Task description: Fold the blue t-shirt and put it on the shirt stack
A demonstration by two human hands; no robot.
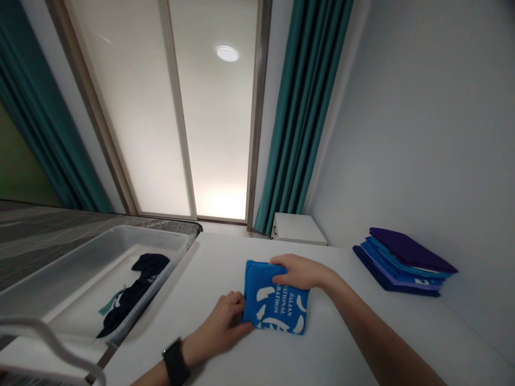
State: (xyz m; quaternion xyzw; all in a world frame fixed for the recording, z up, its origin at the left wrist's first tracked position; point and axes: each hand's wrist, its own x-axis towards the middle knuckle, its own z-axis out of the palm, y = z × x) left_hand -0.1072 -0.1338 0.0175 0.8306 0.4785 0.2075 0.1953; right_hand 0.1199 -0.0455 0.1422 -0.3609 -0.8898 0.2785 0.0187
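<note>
A blue T-shirt (pixel 267 305), folded into a small square with white lettering and shapes on it, lies on the white table. My left hand (pixel 227 321), with a black watch on its wrist, pinches the lower left edge, thumb on top and fingers curled at the side. From the far right, my right hand (pixel 300 272) grips the top edge, its thumb and forefinger lying over the cloth. The undersides of the fingers are partly hidden. To the right sits a stack of folded clothes (pixel 406 262) in blues and purple, with a dark purple piece on top.
On the left stands a clear plastic bin (pixel 100 252) holding crumpled dark navy clothing (pixel 134 292). A curved pale rail (pixel 52 343) crosses the lower left corner. Beyond the white table (pixel 217 246) are a small white cabinet (pixel 300 228), a teal curtain (pixel 301 118) and frosted sliding doors (pixel 217 134).
</note>
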